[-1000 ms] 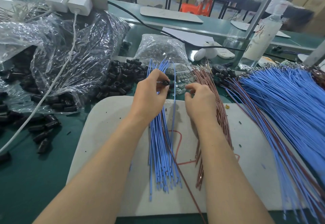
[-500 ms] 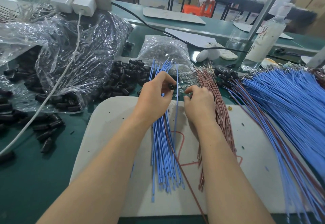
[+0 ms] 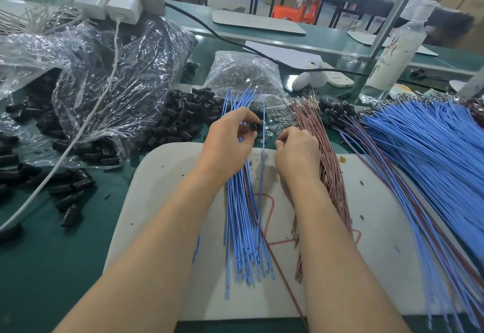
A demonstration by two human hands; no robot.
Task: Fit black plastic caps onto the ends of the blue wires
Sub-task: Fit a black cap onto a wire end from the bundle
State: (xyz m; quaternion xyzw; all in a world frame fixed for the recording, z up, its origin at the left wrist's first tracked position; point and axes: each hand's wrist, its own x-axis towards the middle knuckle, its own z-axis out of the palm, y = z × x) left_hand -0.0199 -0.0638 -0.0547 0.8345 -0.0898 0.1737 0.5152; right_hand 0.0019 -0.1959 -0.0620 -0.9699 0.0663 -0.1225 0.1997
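My left hand [image 3: 227,142] pinches a small black cap [image 3: 255,126] between thumb and fingertips, above a bundle of blue wires [image 3: 245,228] lying on the white board [image 3: 162,188]. One blue wire [image 3: 263,154] runs up just right of the cap. My right hand [image 3: 297,153] has its fingers curled down over small clear parts at the board's far edge; what it holds is hidden. A heap of loose black caps [image 3: 183,118] sits left of the hands.
Brown wires [image 3: 330,170] lie under my right wrist. A large fan of blue wires [image 3: 432,154] fills the right. Clear plastic bags [image 3: 99,76] with caps, a white cable [image 3: 86,123], a bag of clear parts [image 3: 243,73] and a bottle [image 3: 390,55] stand behind.
My hands stay in much the same place; the left hand keeps pinching the cap while my right hand's fingers shift slightly at the board's far edge.
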